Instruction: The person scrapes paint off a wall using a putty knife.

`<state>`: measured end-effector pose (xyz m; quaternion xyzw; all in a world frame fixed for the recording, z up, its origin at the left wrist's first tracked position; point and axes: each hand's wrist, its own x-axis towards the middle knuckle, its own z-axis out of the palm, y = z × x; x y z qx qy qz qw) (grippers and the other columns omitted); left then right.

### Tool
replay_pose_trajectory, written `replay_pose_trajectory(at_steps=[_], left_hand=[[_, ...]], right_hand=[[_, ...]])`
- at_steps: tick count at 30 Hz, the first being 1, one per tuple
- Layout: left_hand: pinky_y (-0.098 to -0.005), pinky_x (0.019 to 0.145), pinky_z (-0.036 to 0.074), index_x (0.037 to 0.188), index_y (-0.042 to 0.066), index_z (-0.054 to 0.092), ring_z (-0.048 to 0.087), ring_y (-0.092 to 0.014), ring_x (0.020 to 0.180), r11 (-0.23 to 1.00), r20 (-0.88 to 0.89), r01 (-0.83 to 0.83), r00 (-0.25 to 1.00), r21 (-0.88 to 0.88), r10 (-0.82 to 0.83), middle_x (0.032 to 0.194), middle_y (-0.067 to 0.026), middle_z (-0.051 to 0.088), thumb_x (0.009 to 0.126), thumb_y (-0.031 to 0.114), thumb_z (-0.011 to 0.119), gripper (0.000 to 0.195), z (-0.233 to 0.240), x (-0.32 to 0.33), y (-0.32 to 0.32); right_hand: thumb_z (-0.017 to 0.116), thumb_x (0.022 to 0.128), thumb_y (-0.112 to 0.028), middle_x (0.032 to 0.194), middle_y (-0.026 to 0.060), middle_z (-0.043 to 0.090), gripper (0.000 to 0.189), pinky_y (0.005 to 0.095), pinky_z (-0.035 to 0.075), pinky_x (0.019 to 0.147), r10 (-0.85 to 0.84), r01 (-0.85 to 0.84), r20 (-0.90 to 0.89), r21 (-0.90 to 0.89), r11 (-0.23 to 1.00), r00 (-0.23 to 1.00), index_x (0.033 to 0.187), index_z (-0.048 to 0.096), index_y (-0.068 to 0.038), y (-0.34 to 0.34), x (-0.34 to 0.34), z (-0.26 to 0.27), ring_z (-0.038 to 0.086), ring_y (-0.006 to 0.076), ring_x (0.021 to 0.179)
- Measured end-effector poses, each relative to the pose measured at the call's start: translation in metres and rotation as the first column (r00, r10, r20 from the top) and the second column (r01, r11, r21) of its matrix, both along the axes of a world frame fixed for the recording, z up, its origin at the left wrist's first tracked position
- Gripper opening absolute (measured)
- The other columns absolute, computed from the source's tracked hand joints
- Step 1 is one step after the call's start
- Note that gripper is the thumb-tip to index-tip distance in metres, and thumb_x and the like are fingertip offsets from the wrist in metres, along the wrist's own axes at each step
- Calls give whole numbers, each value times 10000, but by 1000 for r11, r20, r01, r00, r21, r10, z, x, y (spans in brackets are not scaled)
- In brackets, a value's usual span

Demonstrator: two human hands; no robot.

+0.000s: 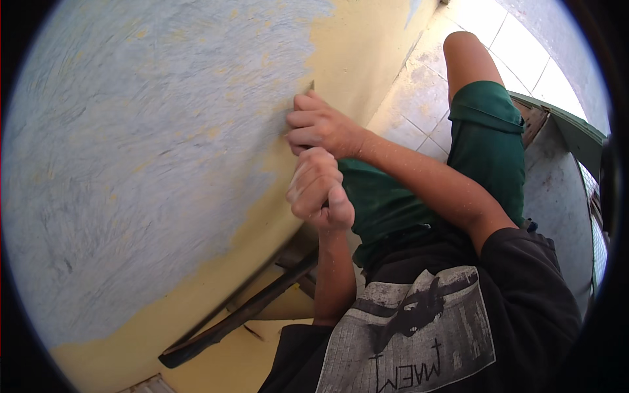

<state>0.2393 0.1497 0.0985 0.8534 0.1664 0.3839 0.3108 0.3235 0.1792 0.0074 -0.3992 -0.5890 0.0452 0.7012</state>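
My right hand [324,125] is closed around a flat scraper-like tool, pressed near the painted wall [172,147]. Only the tool's thin pointed blade edge [312,85] shows past the fingers; the handle is hidden. Just below and touching it, my left hand [319,189] is curled into a fist, with a dark bit between thumb and fingers that looks like the handle's end. Most of the wall surface is mottled grey-blue with scratch marks and yellow specks. Smooth yellow paint [354,54] borders this patch at the right and below, and the hands are at that border.
Pale floor tiles [417,105] with yellowish dust lie at the wall's foot, beside my bare knee. A dark wooden bar [241,314] slants below the wall's lower edge. A green-edged wooden piece [565,123] stands behind my leg at the right.
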Motion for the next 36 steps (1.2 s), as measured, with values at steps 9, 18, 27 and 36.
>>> replay_pose_trajectory(at_steps=[9,18,27,36], left_hand=[[-414,590,484,563,15,470,528,-264,550,999,20,7,1000,42,-8,569,-86,501,933,263,544,451,0,-3,-6],[-414,584,464,540,29,406,455,-238,510,996,26,-25,999,87,23,522,-85,448,887,216,514,409,-5,0,-4],[-372,546,407,539,37,385,409,-211,492,997,-15,-11,1000,79,12,513,-69,432,881,217,512,407,-1,9,-8],[-349,546,384,544,27,391,432,-212,524,998,9,-60,998,24,60,526,-74,444,861,211,539,395,-17,9,-4]], right_hand=[[723,703,-184,779,11,388,236,368,365,734,-5,6,-42,22,1000,999,669,491,-155,-1,-4,-1,426,241,818],[717,727,-212,781,14,385,223,388,362,741,11,-11,-50,-7,1000,999,677,506,-159,0,-10,-9,424,249,811],[737,695,-154,768,19,373,249,384,360,717,-22,23,-68,14,1000,997,665,490,-140,1,-5,-2,413,249,784],[730,702,-163,774,20,379,249,397,361,733,-29,28,-53,-29,999,998,662,485,-140,-2,-1,-16,410,246,789]])
